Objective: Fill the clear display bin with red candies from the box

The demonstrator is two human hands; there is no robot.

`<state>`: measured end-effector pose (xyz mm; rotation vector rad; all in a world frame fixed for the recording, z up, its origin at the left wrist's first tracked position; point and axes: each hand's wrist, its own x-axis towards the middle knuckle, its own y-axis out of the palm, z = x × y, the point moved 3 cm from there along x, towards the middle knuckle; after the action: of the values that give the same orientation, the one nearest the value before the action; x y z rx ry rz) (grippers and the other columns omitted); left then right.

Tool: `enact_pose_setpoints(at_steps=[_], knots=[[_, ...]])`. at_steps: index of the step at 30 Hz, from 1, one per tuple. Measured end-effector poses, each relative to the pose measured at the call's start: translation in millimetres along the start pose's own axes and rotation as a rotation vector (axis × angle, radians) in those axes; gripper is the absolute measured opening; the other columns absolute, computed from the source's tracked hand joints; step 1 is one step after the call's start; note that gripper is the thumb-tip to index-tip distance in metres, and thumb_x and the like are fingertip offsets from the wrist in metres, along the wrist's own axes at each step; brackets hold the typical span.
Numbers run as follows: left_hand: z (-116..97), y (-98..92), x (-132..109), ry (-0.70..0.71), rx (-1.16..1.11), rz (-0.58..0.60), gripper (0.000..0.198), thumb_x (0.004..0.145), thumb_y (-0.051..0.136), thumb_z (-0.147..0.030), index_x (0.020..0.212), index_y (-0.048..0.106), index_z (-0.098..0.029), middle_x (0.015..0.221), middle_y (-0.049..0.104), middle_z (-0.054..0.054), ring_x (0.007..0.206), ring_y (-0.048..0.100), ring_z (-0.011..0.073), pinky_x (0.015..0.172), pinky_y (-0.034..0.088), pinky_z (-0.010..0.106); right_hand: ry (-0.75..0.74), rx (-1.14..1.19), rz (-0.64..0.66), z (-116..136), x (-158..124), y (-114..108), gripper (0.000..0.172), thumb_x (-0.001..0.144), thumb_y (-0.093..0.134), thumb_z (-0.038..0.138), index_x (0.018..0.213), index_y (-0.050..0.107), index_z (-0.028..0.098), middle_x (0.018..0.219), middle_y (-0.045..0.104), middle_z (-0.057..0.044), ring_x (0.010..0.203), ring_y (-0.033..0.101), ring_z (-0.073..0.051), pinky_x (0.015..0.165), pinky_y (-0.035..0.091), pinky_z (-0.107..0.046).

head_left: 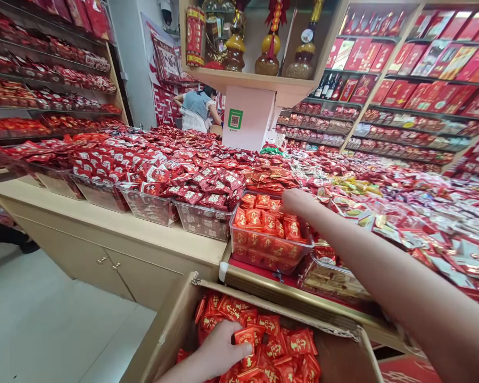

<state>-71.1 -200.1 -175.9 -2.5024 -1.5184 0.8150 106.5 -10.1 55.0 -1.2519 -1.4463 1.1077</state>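
Left hand grabs packets in box – right hand out at bin.

Small red foil-wrapped packets [281, 346] lie heaped in an open brown cardboard box [171, 324] at the bottom of the view, just below the table edge. The left hand [219, 348] is down in the heap, grip closed on a few packets with the thumb pressed over one. The right hand [299, 202] reaches over the far rim of a clear plastic bin [239, 247] full of orange-red packets on the pale wooden table [115, 223]; its grip faces away – cannot tell how open, or if it holds anything. More clear bins of red-and-white packets [191, 194] sit in a row to the left, touching. A person in a blue top [197, 106] bends at the back, near a green QR sign [235, 118].
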Motion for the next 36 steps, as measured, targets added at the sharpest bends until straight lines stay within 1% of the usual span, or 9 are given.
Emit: enact_pose_setpoints(at_steps=[7, 13, 17, 20, 23, 26, 29, 32, 36], knots=[[-0.9, -2.2, -0.3, 0.033, 0.014, -0.024, 0.019, 0.062, 0.053, -0.034, 0.059, 0.053, -0.015, 0.053, 0.045, -0.005, 0.053, 0.039, 0.0103, 0.049, 0.026, 0.02, 0.154, -0.02, 0.016, 1.7, 4.0, 7.8, 0.03, 0.073, 0.048, 0.016, 0.1, 0.06, 0.01, 0.099, 0.061, -0.02, 0.093, 0.057, -0.027, 0.069, 0.046, -0.035], [-0.8, -3.5, 1.1, 0.046, -0.057, -0.008, 0.019, 0.055, 0.059, -0.031, 0.055, 0.047, -0.016, 0.049, 0.04, -0.007, 0.05, 0.036, 0.0087, 0.048, 0.025, 0.02, 0.175, -0.009, -0.027, 2.2, 2.6, 7.4, 0.029, 0.075, 0.042, 0.013, 0.097, 0.062, 0.011, 0.1, 0.061, -0.02, 0.093, 0.057, -0.026, 0.069, 0.046, -0.034], [-7.5, -4.0, -1.6, 0.029, -0.293, 0.033, 0.013, 0.058, 0.052, -0.022, 0.059, 0.04, -0.018, 0.054, 0.045, -0.006, 0.053, 0.045, 0.01, 0.05, 0.03, 0.02, 0.155, 0.005, -0.069, -7.1, 1.3, 1.8, 0.03, 0.075, 0.04, 0.01, 0.094, 0.063, 0.011, 0.095, 0.063, -0.019, 0.088, 0.059, -0.026, 0.065, 0.045, -0.031], [-13.0, 0.2, -5.8, -0.007, -0.552, 0.18, 0.013, 0.06, 0.046, -0.015, 0.066, 0.035, -0.02, 0.063, 0.056, -0.004, 0.06, 0.056, 0.0136, 0.06, 0.037, 0.025, 0.142, 0.002, -0.12, -18.6, 1.4, -14.9, 0.028, 0.073, 0.041, 0.007, 0.09, 0.063, 0.008, 0.088, 0.064, -0.019, 0.083, 0.061, -0.025, 0.063, 0.044, -0.028], [-17.1, 3.2, -9.1, 0.027, -0.627, 0.301, 0.016, 0.063, 0.043, -0.013, 0.076, 0.037, -0.02, 0.058, 0.058, -0.004, 0.062, 0.058, 0.0137, 0.07, 0.038, 0.029, 0.127, -0.005, -0.198, -21.1, -15.7, -36.9, 0.027, 0.074, 0.04, 0.01, 0.089, 0.062, 0.007, 0.084, 0.065, -0.018, 0.08, 0.06, -0.024, 0.062, 0.041, -0.027], [-17.6, 2.3, -9.2, 0.06, -0.657, 0.304, 0.02, 0.068, 0.045, -0.019, 0.088, 0.043, -0.018, 0.057, 0.056, -0.004, 0.054, 0.054, 0.0119, 0.065, 0.04, 0.029, -0.011, 0.084, -0.333, -2.1, -67.0, -41.3, 0.029, 0.08, 0.035, 0.019, 0.098, 0.057, 0.013, 0.077, 0.065, -0.01, 0.069, 0.059, -0.02, 0.059, 0.039, -0.026], [-19.7, -1.5, -8.8, 0.118, -0.745, 0.284, 0.032, 0.07, 0.055, -0.038, 0.093, 0.046, -0.017, 0.056, 0.049, -0.004, 0.047, 0.047, 0.0094, 0.059, 0.042, 0.029, -0.335, 0.24, -0.475, 36.1, -140.5, -6.9, 0.027, 0.081, 0.033, 0.017, 0.096, 0.056, 0.015, 0.07, 0.062, -0.006, 0.061, 0.054, -0.016, 0.057, 0.04, -0.025], [-23.0, -6.2, -9.5, 0.228, -0.838, 0.262, 0.054, 0.058, 0.062, -0.054, 0.096, 0.049, -0.018, 0.061, 0.047, -0.003, 0.047, 0.042, 0.0072, 0.054, 0.04, 0.026, -0.595, 0.285, -0.589, 74.0, -199.7, 55.9, 0.034, 0.08, 0.026, 0.01, 0.102, 0.052, 0.01, 0.071, 0.062, -0.011, 0.06, 0.05, -0.018, 0.055, 0.041, -0.028], [-18.7, -6.8, -7.6, 0.227, -0.835, 0.151, 0.053, 0.054, 0.064, -0.056, 0.089, 0.056, -0.017, 0.061, 0.049, -0.002, 0.053, 0.043, 0.009, 0.055, 0.036, 0.023, -0.627, 0.284, -0.576, 101.7, -222.5, 127.0, 0.025, 0.079, 0.034, 0.009, 0.093, 0.054, 0.013, 0.068, 0.063, -0.008, 0.055, 0.051, -0.017, 0.05, 0.041, -0.028]])
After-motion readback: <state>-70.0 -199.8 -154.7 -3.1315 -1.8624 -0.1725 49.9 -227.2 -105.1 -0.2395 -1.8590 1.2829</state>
